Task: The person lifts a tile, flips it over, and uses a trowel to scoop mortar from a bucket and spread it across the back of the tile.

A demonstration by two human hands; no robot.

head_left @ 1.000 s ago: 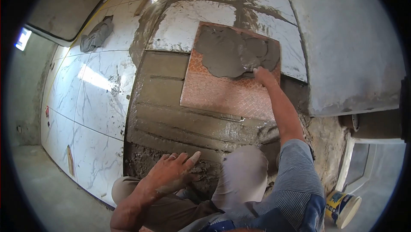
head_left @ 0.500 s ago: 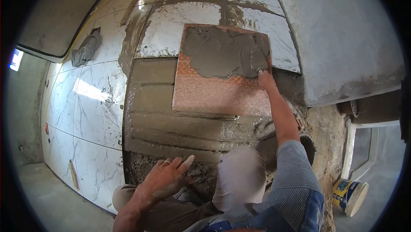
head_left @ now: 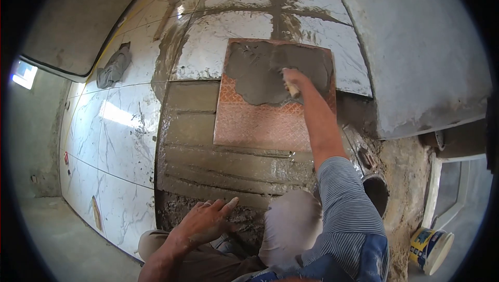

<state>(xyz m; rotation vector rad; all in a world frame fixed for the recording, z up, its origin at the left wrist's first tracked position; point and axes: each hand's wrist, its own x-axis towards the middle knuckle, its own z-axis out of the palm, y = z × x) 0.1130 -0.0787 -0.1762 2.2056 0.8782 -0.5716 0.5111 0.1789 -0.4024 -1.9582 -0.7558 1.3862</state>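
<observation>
A tile lies with its orange-brown ribbed back up, and grey mortar coats its far part. My right hand is closed around a trowel, whose pale handle pokes out below the fist over the mortar. The blade is blurred and cannot be told from the mortar. Near my bent knee, my left hand hangs with fingers loosely bent and thumb held apart, holding nothing. Wet mortar bed stretches between that hand and the tile.
White marbled floor tiles run along the left, with a grey cloth on them. Mortar-smeared tiles lie beyond. On the right are a wall, a dark bucket and a yellow-and-blue bucket tipped over.
My right hand has moved left from the tile's right edge to the middle of the mortar, which now spreads smoother there. My left hand stays near the knee. The view has shifted slightly.
</observation>
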